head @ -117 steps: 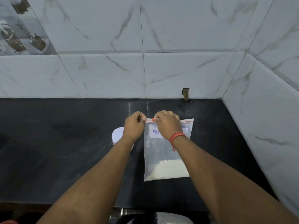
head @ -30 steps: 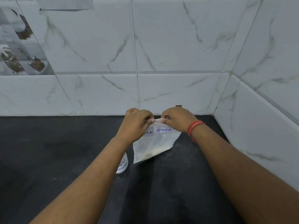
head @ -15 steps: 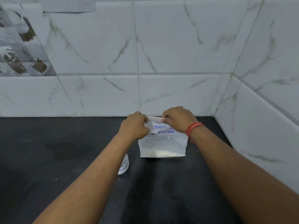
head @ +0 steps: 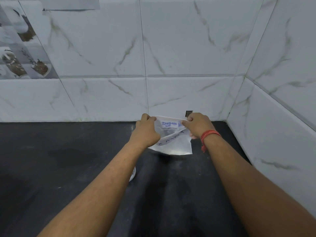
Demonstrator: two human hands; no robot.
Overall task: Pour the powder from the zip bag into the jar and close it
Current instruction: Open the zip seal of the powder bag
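Observation:
A clear zip bag (head: 172, 142) with a handwritten "POWDER" label and white powder at its bottom is held upright above the black counter (head: 51, 168). My left hand (head: 146, 132) pinches the left side of its mouth and my right hand (head: 198, 124), with a red thread at the wrist, pinches the right side. The mouth is pulled wide apart. Only a sliver of the white jar (head: 133, 174) shows on the counter, the rest hidden under my left forearm.
White marble-look tiled walls stand behind the counter and along its right side, meeting in a corner at the far right. A small dark hole (head: 189, 113) is in the back wall just above the counter. Picture tiles (head: 22, 53) cover the far-left wall.
The bag went from lying flat on the counter to being lifted upright. Over the last second both hands drew apart and the bag's mouth opened wider.

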